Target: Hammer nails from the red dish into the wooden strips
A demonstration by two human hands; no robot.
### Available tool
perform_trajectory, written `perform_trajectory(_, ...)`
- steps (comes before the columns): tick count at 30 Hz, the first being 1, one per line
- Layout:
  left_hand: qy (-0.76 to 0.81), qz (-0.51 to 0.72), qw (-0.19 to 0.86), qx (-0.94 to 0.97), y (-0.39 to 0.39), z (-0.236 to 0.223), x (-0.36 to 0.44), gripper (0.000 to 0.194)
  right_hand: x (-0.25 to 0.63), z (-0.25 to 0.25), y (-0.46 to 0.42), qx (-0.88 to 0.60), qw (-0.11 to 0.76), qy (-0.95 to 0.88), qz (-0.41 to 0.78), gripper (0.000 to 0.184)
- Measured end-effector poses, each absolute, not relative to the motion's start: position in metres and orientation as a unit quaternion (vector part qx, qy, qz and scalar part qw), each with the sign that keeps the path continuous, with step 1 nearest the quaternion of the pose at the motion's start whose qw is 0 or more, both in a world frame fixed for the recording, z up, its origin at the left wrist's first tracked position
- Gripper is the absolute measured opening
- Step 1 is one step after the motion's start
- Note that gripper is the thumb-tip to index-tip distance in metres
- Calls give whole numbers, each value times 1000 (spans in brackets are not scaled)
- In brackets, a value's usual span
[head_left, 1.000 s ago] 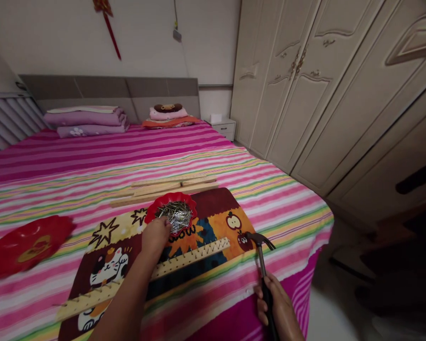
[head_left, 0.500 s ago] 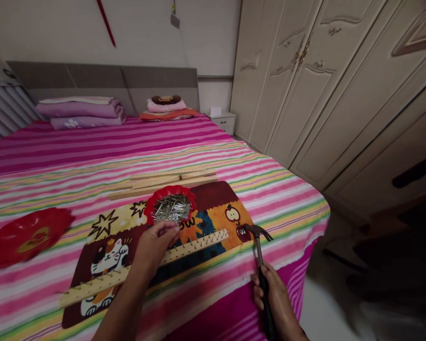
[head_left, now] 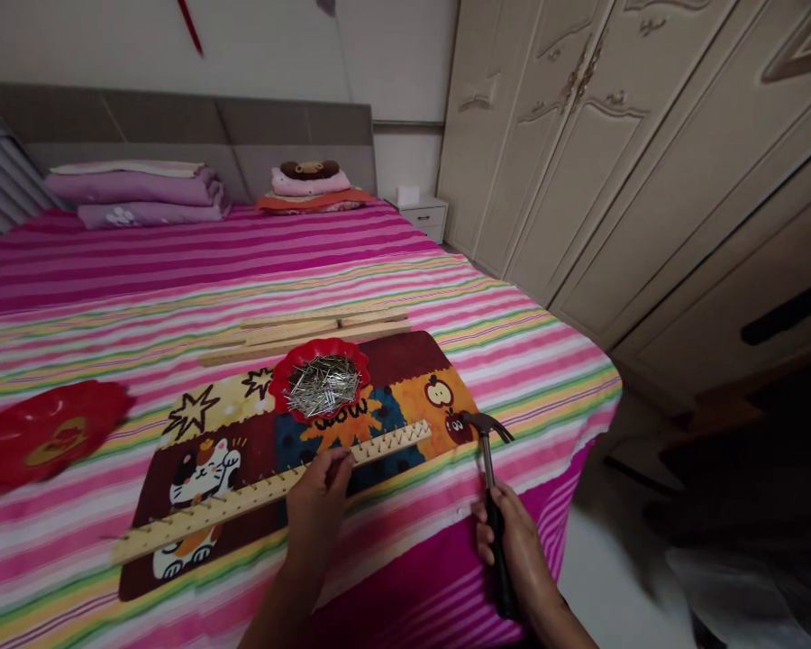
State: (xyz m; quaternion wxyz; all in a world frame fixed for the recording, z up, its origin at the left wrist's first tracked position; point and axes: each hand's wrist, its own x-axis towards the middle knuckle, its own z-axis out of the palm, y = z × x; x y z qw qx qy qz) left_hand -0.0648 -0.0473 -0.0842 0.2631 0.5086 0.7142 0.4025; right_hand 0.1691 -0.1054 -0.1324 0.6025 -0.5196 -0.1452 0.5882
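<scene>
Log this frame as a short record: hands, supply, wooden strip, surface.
left hand: fingertips close together at the long pale wooden strip; anything held too small to tell
right hand: grips a black-handled metal claw hammer
supply: thin silver metal nails heaped in a scalloped red bowl
strip: nails standing along it
surface: rectangular cat-printed mat on multicolour-striped cloth

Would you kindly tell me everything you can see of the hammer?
The hammer has a dark, metal-looking head, its curved claw toward the picture's right, a grey shaft and a black grip. The right hand holds the grip; the head points away from the person, at the right edge of the printed mat. Contact there is unclear.
</scene>
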Motion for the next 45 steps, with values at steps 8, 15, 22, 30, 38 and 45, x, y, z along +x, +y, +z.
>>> perform_trajectory(8,722,380,238,527,-48,-90,-63,23,171,-134,-106,-519,601,-150,589,34)
perform_trajectory(15,684,385,168,596,-49,-96,-63,19,166,-128,-109,-536,605,-163,565,46)
perform_trajectory(22,658,387,125,634,-50,-106,-65,20,155,-93,-128,-606,494,-351,515,51)
perform_trajectory(30,663,371,116,640,-53,-109,-62,19,139,-29,-115,-494,289,-713,406,42)
perform_trajectory(38,658,376,103,644,-52,-113,-61,20,137,-30,-113,-515,224,-752,345,45)
perform_trajectory(45,662,367,100,646,-52,-111,-61,20,139,-26,-113,-499,251,-740,375,43)
